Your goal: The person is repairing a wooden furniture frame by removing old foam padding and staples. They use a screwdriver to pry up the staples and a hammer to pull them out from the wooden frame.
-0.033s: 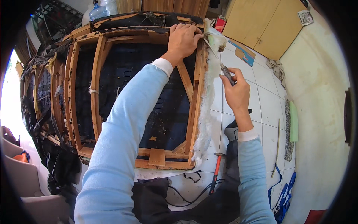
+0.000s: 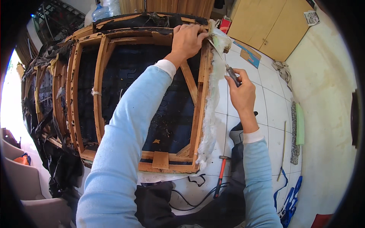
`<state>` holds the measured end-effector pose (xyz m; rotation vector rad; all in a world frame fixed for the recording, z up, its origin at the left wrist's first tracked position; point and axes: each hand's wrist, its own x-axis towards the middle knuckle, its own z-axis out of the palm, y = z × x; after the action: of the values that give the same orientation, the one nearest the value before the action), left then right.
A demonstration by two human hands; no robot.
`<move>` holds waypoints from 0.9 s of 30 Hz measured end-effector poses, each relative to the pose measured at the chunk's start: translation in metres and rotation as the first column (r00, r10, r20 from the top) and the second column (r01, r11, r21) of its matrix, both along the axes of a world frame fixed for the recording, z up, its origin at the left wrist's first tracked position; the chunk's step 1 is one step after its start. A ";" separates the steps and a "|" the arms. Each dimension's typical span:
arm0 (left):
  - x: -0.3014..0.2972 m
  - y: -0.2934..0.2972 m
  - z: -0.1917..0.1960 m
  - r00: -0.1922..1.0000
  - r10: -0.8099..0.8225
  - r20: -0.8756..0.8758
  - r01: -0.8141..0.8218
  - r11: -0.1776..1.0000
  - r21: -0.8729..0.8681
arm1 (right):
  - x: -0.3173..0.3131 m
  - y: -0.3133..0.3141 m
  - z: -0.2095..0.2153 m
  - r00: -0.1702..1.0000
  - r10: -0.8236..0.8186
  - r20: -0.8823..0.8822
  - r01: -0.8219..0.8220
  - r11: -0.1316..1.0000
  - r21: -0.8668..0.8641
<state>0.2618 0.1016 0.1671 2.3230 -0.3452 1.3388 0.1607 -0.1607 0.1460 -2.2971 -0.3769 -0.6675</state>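
Observation:
An upturned wooden furniture frame (image 2: 100, 81) with dark cloth and wavy springs inside lies before me. My left hand (image 2: 187, 41) is closed over its far right corner; some fingertips are hidden there. White fluffy padding (image 2: 208, 121) runs along the frame's right side. My right hand (image 2: 242, 91), right of that padding, is closed around the dark handle of a screwdriver (image 2: 232, 75). Its pale, blurred shaft slants up and left toward the corner beside my left thumb. Exactly where the tip touches cannot be made out.
A red-handled hammer (image 2: 221, 174) lies on the tiles near my leg, beside a black cable (image 2: 186, 201). Torn black cloth (image 2: 62, 174) hangs at the left. Blue straps (image 2: 291, 201) and a flattened cardboard piece (image 2: 249, 57) lie to the right, below a yellow cabinet (image 2: 266, 26).

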 end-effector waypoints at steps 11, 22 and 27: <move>-0.015 0.011 0.001 0.983 -0.094 0.158 0.080 0.993 0.091 | 0.018 -0.015 0.000 1.000 -0.016 0.026 0.017 0.999 -0.040; -0.012 0.012 -0.009 0.998 -0.068 0.016 0.066 0.990 0.127 | 0.028 -0.016 -0.004 0.978 0.050 0.204 -0.031 0.995 -0.096; -0.015 0.016 -0.011 0.997 -0.077 -0.011 0.078 0.985 0.157 | 0.027 -0.018 0.002 0.990 0.049 0.129 -0.041 0.997 -0.065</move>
<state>0.2473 0.1175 0.1566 2.4131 -0.5525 1.3113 0.1878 -0.1786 0.1476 -2.3027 -0.5165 -0.7956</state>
